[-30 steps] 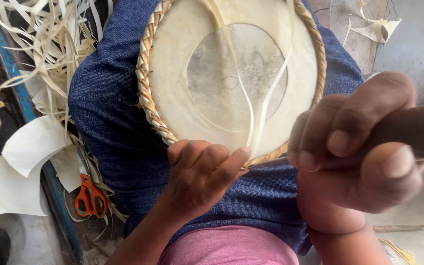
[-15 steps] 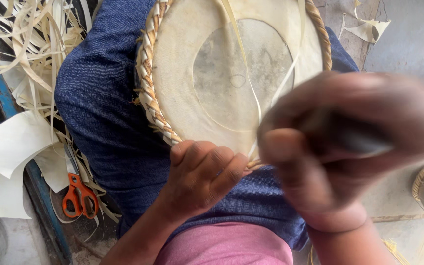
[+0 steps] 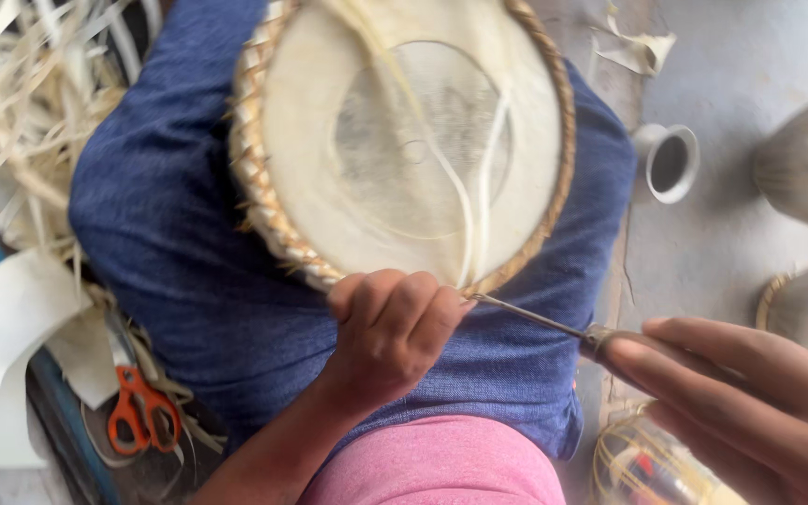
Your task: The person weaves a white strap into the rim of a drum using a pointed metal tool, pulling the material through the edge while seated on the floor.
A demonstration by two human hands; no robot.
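A round pale disc with a braided straw rim (image 3: 264, 201) rests on my blue-clad lap. My left hand (image 3: 390, 327) grips its near edge, fingers curled over the rim, pinching thin pale strips (image 3: 474, 220) that run across the disc's face. My right hand (image 3: 750, 397), at the lower right, holds a thin metal awl (image 3: 540, 320) by its handle. The awl's tip points left and touches the rim just beside my left fingers.
Loose pale straw strips (image 3: 21, 122) lie heaped at the upper left. Orange-handled scissors (image 3: 137, 411) lie on the floor at the lower left, near white paper sheets (image 3: 7, 313). A small white cup (image 3: 668, 161) and several rounded woven pieces (image 3: 806, 159) sit to the right.
My right hand has dropped from close in front of the camera down to the lower right, bringing the awl's tip to the rim. My left hand kept its grip on the edge.
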